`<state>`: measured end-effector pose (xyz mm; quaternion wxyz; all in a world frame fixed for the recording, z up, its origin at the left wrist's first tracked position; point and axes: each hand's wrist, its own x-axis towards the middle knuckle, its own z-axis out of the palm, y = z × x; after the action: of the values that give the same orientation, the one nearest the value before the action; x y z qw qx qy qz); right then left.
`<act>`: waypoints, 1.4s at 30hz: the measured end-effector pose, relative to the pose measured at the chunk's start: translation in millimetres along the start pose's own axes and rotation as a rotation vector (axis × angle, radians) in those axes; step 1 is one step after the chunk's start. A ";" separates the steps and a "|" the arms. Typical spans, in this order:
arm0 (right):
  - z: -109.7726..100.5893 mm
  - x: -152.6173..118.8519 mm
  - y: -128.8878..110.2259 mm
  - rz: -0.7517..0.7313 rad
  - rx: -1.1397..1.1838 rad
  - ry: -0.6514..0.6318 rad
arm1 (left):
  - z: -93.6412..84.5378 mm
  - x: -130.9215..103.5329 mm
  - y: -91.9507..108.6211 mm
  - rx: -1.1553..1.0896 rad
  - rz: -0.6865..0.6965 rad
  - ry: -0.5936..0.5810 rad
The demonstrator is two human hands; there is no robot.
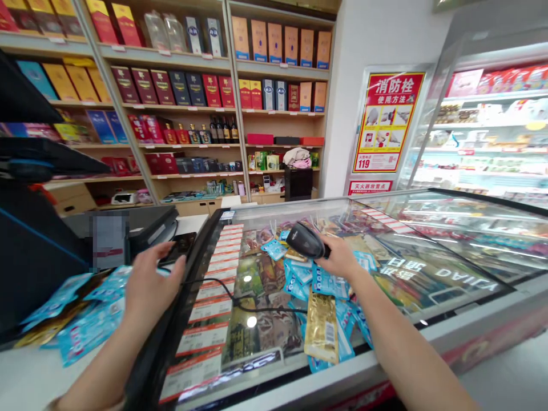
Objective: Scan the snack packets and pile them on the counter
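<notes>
A black barcode scanner [305,241] is held in my right hand [338,260] above the glass top of a freezer [257,331]. Beneath it lie several blue packets [329,282] and a gold packet [321,328] with a barcode facing up. My left hand [152,285] is over the freezer's left edge with thumb and fingers apart, holding nothing. More blue packets [92,328], with some gold ones among them, are piled on the white counter [25,377] just left of that hand. A black cable [265,309] runs across the glass.
A black register machine [34,245] stands at the left, with a dark phone-like object [184,245] near the freezer's edge. Price labels [209,311] line the glass. Shelves of boxes [184,88] and a lit display fridge [492,125] are behind.
</notes>
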<state>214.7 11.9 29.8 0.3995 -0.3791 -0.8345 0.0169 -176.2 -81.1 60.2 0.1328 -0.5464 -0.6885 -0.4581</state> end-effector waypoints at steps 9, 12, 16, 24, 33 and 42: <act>2.0 1.4 15.2 0.066 -0.052 0.025 | 142.9 4.7 72.5 -0.030 0.087 -0.532; 3.7 1.7 18.4 0.080 -0.064 0.022 | 169.4 4.6 80.5 -0.013 0.073 -0.576; 5.1 1.9 19.7 0.094 -0.078 0.014 | 187.3 4.5 84.2 0.013 0.062 -0.631; 3.0 2.0 15.0 0.080 -0.064 -0.010 | 181.6 2.5 84.0 0.022 0.053 -0.643; 0.2 2.2 12.7 0.107 -0.048 -0.103 | 132.6 -5.0 64.2 -0.230 -0.208 -0.497; -11.4 2.8 1.9 0.094 0.061 -0.167 | 93.9 -20.6 83.3 -0.943 -0.739 -0.413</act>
<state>222.5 11.9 38.7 0.3385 -0.4026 -0.8454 0.0924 -65.9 -22.6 35.4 -0.4246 -0.3495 -0.5674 -0.6129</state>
